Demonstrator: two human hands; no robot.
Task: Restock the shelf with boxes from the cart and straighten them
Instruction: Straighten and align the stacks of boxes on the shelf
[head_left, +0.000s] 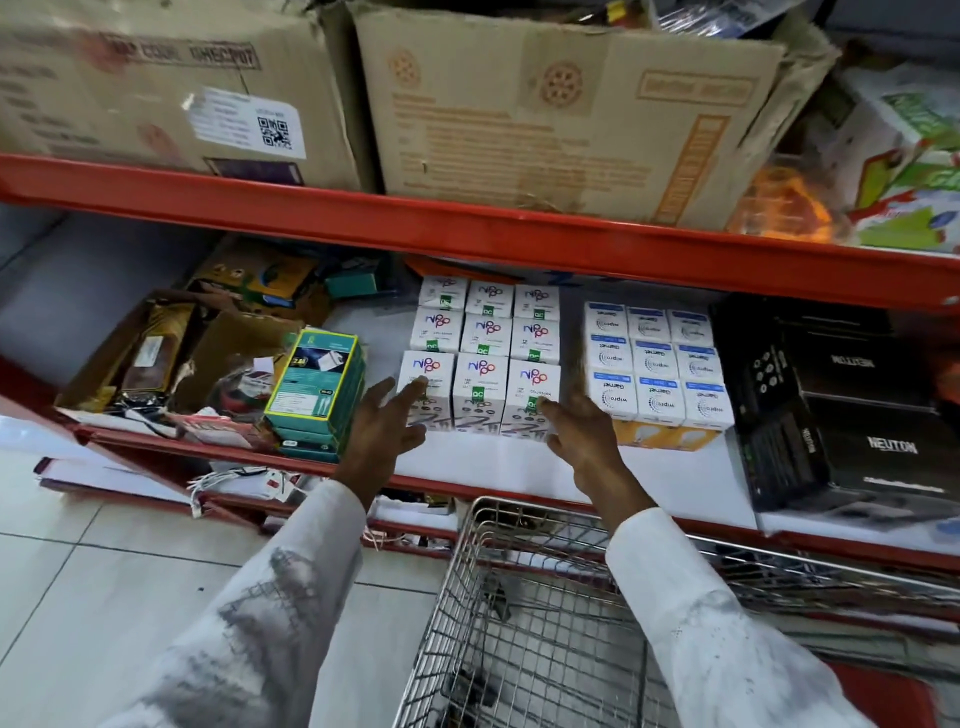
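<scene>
A block of small white Nippo boxes (480, 384) stands in three rows on the white lower shelf (509, 467). My left hand (387, 431) is open, its fingertips touching the front left box. My right hand (584, 436) is open too, fingers against the front right box. Neither hand holds anything. Below my arms is the wire cart (519, 623); no boxes show in the part of its basket that I can see.
White Wipro boxes (657, 374) stand right of the Nippo block, then black Neuton boxes (857, 415). A stack of green boxes (317, 389) and an open carton of clutter (156, 358) lie left. Large cardboard cartons (545, 114) fill the red shelf above.
</scene>
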